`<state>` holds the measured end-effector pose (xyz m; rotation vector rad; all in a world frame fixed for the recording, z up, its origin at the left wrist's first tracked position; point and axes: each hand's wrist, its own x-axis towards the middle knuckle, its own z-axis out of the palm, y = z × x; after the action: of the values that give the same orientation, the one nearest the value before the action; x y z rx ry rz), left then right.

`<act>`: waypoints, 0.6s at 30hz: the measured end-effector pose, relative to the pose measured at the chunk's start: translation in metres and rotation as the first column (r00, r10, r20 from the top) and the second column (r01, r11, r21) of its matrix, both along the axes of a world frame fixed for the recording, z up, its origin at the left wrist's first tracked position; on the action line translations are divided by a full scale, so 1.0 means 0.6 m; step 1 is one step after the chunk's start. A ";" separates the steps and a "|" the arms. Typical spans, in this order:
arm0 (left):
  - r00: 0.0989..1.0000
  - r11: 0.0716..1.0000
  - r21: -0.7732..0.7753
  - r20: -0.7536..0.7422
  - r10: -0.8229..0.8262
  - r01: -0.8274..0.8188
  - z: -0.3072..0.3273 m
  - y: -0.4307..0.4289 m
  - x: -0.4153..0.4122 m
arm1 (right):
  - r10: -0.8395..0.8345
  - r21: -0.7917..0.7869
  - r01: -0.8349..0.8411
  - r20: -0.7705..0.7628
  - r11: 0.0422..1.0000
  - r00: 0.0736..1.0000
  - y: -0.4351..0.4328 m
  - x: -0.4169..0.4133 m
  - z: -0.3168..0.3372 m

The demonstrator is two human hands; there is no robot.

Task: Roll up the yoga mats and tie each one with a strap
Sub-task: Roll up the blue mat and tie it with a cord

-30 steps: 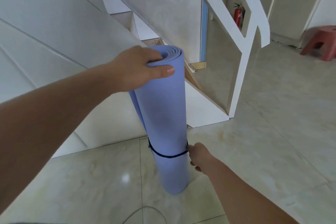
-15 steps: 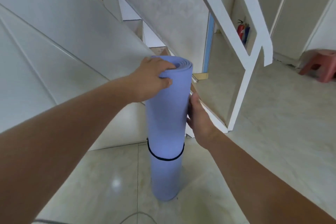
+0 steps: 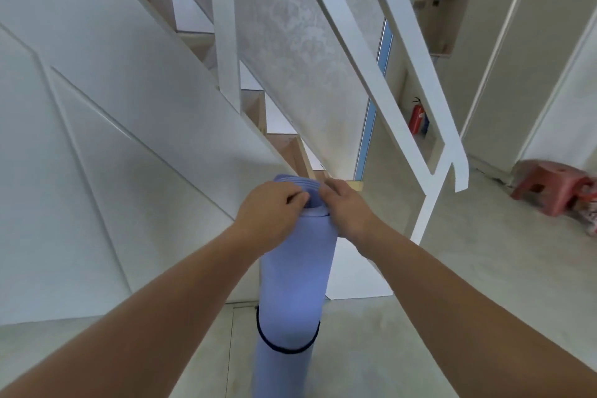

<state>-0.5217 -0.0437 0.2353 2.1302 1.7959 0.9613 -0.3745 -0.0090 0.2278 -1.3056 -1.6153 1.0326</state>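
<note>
A rolled lavender yoga mat (image 3: 295,281) stands upright on the tiled floor in front of me. A thin black strap (image 3: 284,347) rings it near its lower end. My left hand (image 3: 269,208) grips the top rim of the roll from the left, fingers curled over the edge. My right hand (image 3: 347,208) grips the same rim from the right, fingertips at the roll's open end. The bottom of the mat runs out of view.
A white staircase with a slanted handrail (image 3: 416,81) rises just behind the mat. A red fire extinguisher (image 3: 416,116) sits in a niche behind it. A red plastic stool (image 3: 549,186) stands on the floor at the right.
My right hand has come up from the strap, along the mat's side, to the top rim. The view has tilted upward and the mat stays upright.
</note>
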 end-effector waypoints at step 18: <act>0.897 0.747 -0.612 -0.439 -0.046 -0.261 0.124 0.128 -0.045 | 0.293 -0.221 -0.216 0.428 0.951 0.855 0.042 -0.013 0.101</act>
<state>-0.5486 0.0329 0.3097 1.8412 2.0493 -0.1947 -0.3823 0.0161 0.2885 -1.5602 -2.1440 1.0892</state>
